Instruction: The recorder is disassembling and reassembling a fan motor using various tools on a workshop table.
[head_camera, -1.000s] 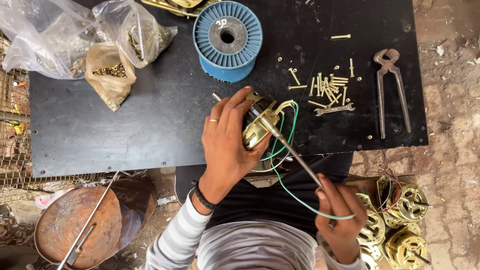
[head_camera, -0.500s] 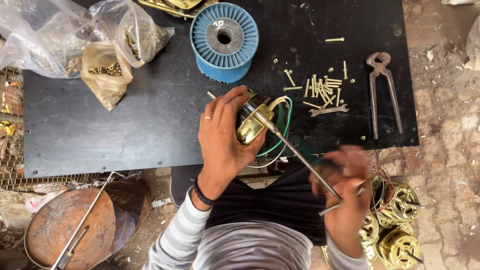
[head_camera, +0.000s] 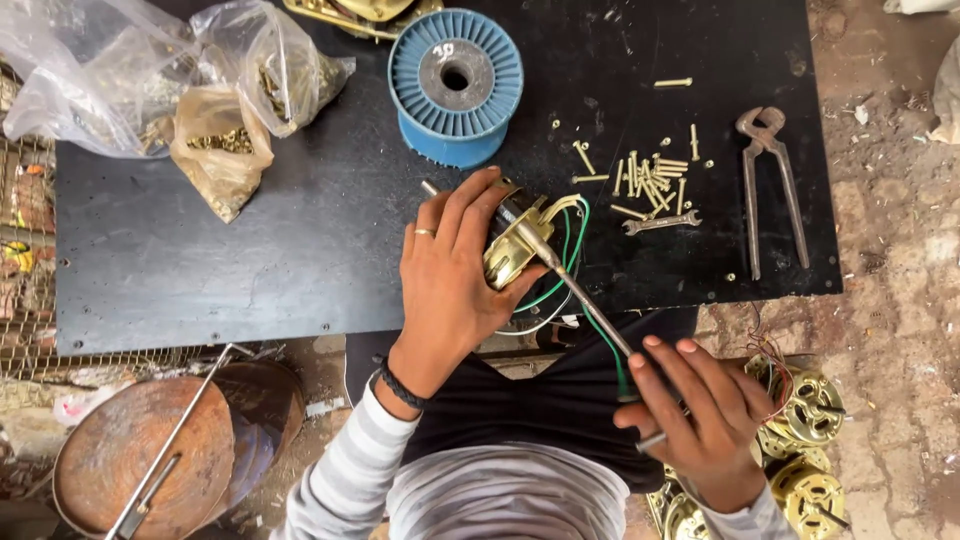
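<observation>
Clearly a small brass-coloured motor (head_camera: 515, 245) is gripped by the left hand (head_camera: 455, 280) at the near edge of the black bench (head_camera: 250, 250), with the fingers (head_camera: 470, 205) wrapped over its top. A long screwdriver (head_camera: 580, 295) is held by the right hand (head_camera: 700, 420), fingers clenched on the handle, and its tip is set against the motor body. Green and white wires (head_camera: 565, 255) are seen looping out of the motor just beside the shaft.

For the step to be done well, the shaft is best kept in line with the screw, not slanted, and the motor pressed firm against the bench edge so it is not spun. The wires are better kept clear of the tip; a slip could nick them. Whether the tip is seated in a screw head cannot be told.

Loose brass screws (head_camera: 650, 180) and a small spanner (head_camera: 660, 222) lie near, pincers (head_camera: 770, 190) further right, a blue spool (head_camera: 455, 85) behind.
</observation>
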